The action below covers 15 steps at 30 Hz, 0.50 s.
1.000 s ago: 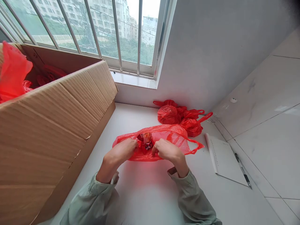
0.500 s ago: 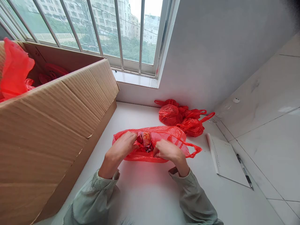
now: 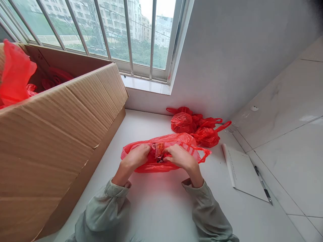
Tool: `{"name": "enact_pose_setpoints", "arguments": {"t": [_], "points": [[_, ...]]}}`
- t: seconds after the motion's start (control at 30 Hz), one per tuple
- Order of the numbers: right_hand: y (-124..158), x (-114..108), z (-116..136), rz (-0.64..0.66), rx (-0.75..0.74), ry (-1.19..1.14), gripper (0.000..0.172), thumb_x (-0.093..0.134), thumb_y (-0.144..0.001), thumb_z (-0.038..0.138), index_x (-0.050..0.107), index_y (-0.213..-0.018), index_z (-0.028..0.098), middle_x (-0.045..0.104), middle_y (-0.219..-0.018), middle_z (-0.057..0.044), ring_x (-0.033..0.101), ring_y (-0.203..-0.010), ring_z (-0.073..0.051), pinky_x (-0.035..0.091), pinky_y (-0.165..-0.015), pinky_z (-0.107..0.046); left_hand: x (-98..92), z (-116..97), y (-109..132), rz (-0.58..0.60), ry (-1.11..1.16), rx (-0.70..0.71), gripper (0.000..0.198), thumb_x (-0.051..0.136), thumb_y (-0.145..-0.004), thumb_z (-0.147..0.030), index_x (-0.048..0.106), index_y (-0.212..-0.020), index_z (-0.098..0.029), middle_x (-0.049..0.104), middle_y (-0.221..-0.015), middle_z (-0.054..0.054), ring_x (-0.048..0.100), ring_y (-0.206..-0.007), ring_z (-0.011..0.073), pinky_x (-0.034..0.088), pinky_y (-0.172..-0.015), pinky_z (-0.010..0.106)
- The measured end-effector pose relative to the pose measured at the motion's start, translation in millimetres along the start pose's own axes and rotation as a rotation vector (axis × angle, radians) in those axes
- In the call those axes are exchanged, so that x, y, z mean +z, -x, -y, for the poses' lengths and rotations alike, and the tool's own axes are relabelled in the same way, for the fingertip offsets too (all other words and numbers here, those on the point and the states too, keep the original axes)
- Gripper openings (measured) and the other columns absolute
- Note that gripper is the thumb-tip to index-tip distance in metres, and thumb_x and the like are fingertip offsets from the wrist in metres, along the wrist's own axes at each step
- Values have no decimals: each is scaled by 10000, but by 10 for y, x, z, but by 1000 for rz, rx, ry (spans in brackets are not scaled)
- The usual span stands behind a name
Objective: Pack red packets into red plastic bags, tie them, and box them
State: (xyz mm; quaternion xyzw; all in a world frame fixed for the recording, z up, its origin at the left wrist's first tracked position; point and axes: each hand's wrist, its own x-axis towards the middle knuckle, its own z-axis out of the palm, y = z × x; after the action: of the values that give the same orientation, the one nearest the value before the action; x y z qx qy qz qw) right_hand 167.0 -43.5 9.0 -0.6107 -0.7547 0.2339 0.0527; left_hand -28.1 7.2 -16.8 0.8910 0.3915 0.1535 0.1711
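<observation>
A red plastic bag (image 3: 148, 168) lies on its side on the white table, its mouth spread wide and its handle loop to the right. Inside it show several small wrapped snack packets (image 3: 159, 149), one orange and one with dark print. My left hand (image 3: 138, 156) reaches in from the left with its fingers curled; whatever they hold is hidden. From the right, my right hand (image 3: 179, 157) has its thumb and fingers curled against the packets' right edge. Both hands are in the bag's mouth, one on each side of the packets.
Several tied red bags (image 3: 183, 122) are piled against the wall. A large cardboard box (image 3: 75, 127) holding red plastic bags fills the left side. At the right lie a notebook (image 3: 247, 171) and a pen (image 3: 263, 185). A barred window (image 3: 141, 40) is behind.
My left hand has shifted slightly right and my right hand slightly up, so they are closer about the packets. The bag's handle loop has drawn in to the left and up.
</observation>
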Motion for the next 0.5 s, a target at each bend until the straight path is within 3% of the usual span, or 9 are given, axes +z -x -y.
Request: {"name": "enact_pose_setpoints", "arguments": {"t": [0.13,0.2,0.33,0.5], "points": [[98,-161,-67,-229,-42,-335,236,537,-908,188,733,-1038,211,755,-1036,-44,675,-965,-186,499,-869,-310,-259,-165,-64,214,213,9,226,438,-888,-259,435,-669,-200,428,-597,-42,370,-547,121,273,-506,252],[131,-210,-113,-233,-80,-504,253,557,-909,236,717,-1102,205,745,-1114,-53,682,-1014,-188,513,-915,-329,-313,-233,-83,263,331,-20,235,468,-899,-316,490,-701,-192,461,-624,-39,392,-571,122,280,-516,243],[129,-218,-144,-146,-153,-702,239,622,-873,292,718,-1071,197,746,-1086,-47,699,-989,-187,532,-907,-327,-291,-292,-80,212,421,-43,218,545,-877,-365,594,-764,-185,571,-670,-33,461,-609,129,299,-542,241],[59,-149,-89,-233,-107,-687,121,605,-850,244,688,-800,171,725,-792,-15,679,-778,-154,507,-734,-264,-251,-283,-78,162,483,-61,277,582,-864,-433,649,-763,-184,661,-717,-15,536,-656,141,347,-580,243]]}}
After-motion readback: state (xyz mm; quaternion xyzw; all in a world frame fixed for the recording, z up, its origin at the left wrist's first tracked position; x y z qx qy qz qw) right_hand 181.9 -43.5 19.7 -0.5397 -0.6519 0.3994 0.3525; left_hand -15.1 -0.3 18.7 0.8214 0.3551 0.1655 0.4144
